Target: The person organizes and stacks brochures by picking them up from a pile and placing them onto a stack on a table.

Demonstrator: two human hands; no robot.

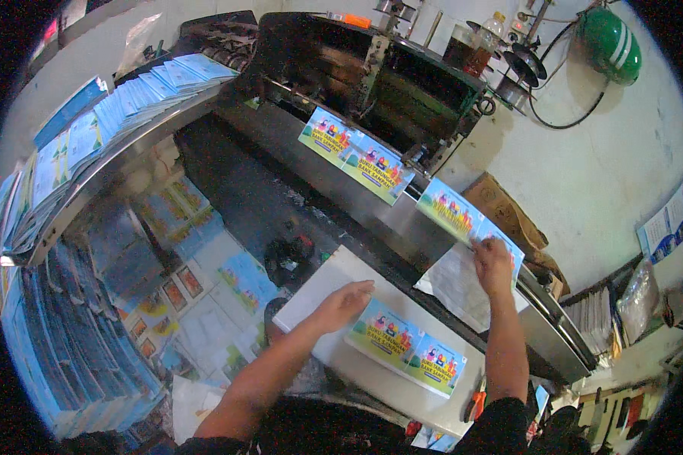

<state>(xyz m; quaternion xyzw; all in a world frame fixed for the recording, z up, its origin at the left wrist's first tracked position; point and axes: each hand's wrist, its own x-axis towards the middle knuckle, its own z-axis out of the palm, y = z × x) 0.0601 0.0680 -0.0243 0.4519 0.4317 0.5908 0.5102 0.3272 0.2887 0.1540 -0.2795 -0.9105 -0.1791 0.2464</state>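
My right hand (494, 265) pinches the right end of a blue and yellow printed booklet (449, 210), which lies slantwise along the metal rail of the machine. My left hand (344, 305) is over the white board (334, 274) with its fingers stretched out and nothing seen in them. Just right of that hand, another booklet (407, 348) of the same print lies flat on the board. Farther left along the rail rests a similar printed booklet (356, 155), apart from the one I hold.
Behind the rail stands a dark machine (402, 76) with wire spools (525, 67). Overlapping booklets (102, 129) fill a shelf at the left, above tall stacks (83, 341). Orange-handled pliers (474, 406) lie by my right forearm. A brown paper piece (501, 201) leans against the wall.
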